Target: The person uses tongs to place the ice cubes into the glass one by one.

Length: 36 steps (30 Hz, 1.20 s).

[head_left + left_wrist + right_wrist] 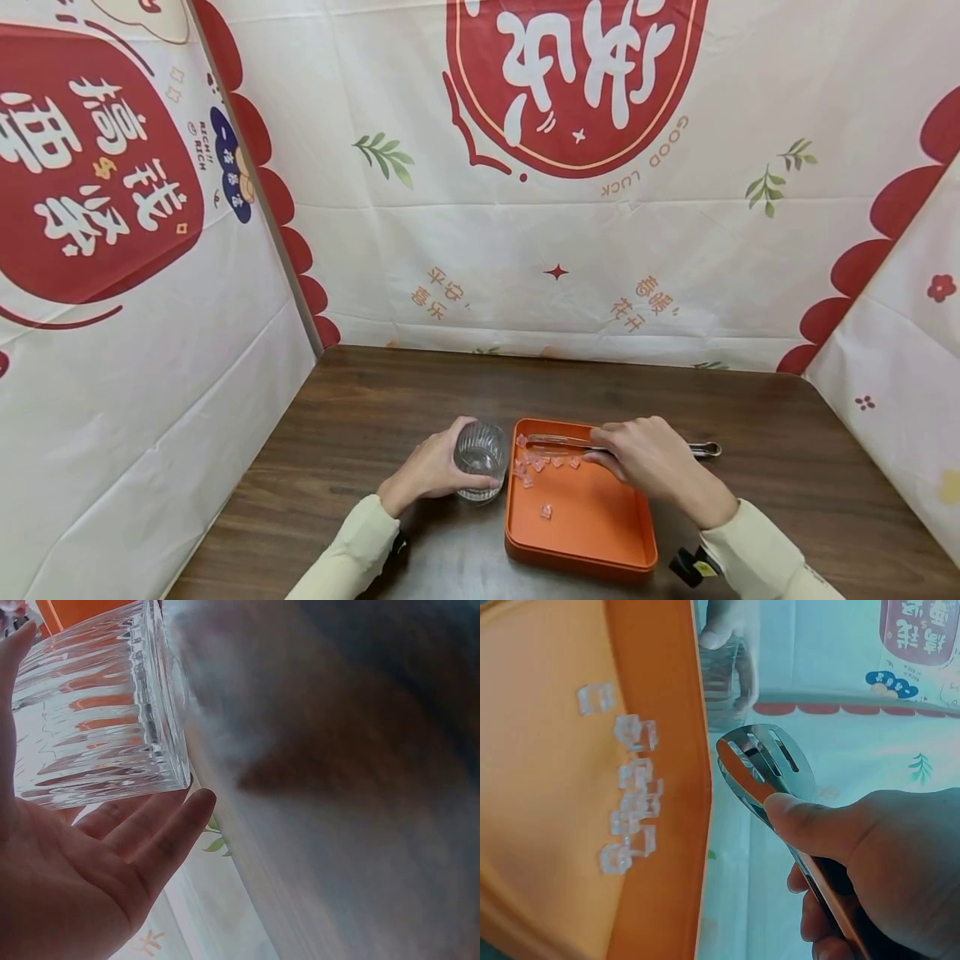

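My left hand (435,468) curls round a clear ribbed glass (481,461) just left of the orange tray (592,533); the left wrist view shows the palm and fingers (161,840) around the glass (90,712). Metal tongs (570,442) are gripped in my right hand (652,462), their head over the tray's upper left part. In the right wrist view the thumb presses the tongs (780,761), and nothing is seen between the tips. Several clear cubes (635,774) lie along one side of the tray (660,900), with one cube (546,511) apart nearer the front.
The brown wooden table (360,408) extends around the tray. A white patterned cloth (480,242) hangs behind the table, and similar cloths stand at the left (150,400) and right (885,392).
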Each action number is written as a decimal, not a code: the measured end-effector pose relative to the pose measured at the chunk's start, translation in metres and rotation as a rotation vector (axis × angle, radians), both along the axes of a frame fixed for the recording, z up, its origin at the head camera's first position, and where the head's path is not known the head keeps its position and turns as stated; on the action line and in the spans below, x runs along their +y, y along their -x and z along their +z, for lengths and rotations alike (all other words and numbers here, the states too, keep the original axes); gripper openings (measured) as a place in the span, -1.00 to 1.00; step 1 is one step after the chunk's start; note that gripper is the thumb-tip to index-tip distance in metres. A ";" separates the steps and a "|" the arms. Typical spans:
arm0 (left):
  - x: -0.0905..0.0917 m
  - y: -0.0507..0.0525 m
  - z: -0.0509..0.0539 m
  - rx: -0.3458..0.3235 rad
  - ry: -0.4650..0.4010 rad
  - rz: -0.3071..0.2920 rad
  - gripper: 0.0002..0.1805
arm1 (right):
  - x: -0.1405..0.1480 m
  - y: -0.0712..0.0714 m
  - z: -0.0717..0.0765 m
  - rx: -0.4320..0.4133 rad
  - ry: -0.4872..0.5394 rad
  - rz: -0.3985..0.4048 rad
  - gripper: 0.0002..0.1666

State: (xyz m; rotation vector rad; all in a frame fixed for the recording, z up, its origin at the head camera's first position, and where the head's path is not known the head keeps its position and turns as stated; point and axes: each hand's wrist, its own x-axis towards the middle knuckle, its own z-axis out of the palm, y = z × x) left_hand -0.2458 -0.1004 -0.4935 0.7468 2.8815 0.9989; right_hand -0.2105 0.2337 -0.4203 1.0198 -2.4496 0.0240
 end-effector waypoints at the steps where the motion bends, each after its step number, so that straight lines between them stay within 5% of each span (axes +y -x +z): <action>1: 0.000 0.000 0.000 -0.003 -0.002 -0.001 0.01 | -0.002 0.001 0.001 0.003 -0.001 0.005 -0.55; 14: -0.001 0.001 0.000 0.007 -0.002 -0.001 0.00 | -0.023 0.009 0.014 0.035 -0.024 0.013 -0.54; 36: -0.001 0.000 0.000 -0.007 0.008 -0.001 0.04 | -0.049 0.015 0.016 0.042 -0.010 0.031 -0.64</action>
